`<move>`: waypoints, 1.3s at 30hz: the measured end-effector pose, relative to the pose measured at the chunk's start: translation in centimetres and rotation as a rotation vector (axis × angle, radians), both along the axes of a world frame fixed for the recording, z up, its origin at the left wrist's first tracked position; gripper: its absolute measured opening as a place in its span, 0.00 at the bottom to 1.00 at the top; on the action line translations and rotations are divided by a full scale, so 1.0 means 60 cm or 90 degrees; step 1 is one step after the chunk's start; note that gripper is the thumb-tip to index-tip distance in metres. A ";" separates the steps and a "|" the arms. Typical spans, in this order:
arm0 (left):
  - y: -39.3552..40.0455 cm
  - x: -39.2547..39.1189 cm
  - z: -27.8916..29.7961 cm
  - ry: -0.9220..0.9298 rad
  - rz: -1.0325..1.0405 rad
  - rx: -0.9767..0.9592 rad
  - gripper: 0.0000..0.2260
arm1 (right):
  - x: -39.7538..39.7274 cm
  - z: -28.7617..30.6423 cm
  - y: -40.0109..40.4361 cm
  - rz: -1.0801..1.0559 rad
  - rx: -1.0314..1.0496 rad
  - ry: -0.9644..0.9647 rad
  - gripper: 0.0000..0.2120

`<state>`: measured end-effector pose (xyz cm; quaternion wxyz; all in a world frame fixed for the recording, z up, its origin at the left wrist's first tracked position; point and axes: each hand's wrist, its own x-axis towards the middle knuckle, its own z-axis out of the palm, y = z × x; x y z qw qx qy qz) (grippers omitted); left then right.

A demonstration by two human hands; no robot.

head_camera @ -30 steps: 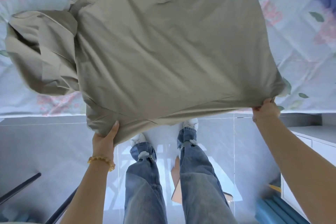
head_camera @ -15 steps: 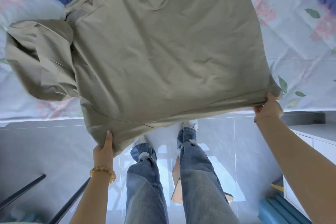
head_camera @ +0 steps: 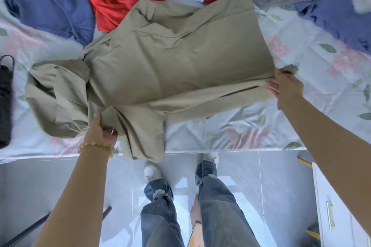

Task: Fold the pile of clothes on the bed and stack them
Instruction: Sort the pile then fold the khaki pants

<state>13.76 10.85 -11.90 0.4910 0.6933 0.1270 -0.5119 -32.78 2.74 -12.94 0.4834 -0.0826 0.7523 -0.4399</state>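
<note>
Both grips pinching khaki shirt (head_camera: 180, 70) hem, left hand (head_camera: 100, 130), right hand (head_camera: 287, 86)

Single head-worn view, looking steeply down, close over bed (head_camera: 220, 136) edge and floor (head_camera: 60, 182)

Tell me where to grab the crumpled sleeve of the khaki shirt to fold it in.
Pinch the khaki shirt's bunched sleeve at its outer edge, coming from the left. It lies heaped beside the flat body, so lifting that edge should carry it over. The left hand holding the hem is nearest.
</note>
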 end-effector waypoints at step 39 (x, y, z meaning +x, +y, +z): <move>0.048 -0.051 -0.075 -0.519 -0.424 0.092 0.10 | 0.309 -0.076 0.178 0.950 0.068 0.292 0.12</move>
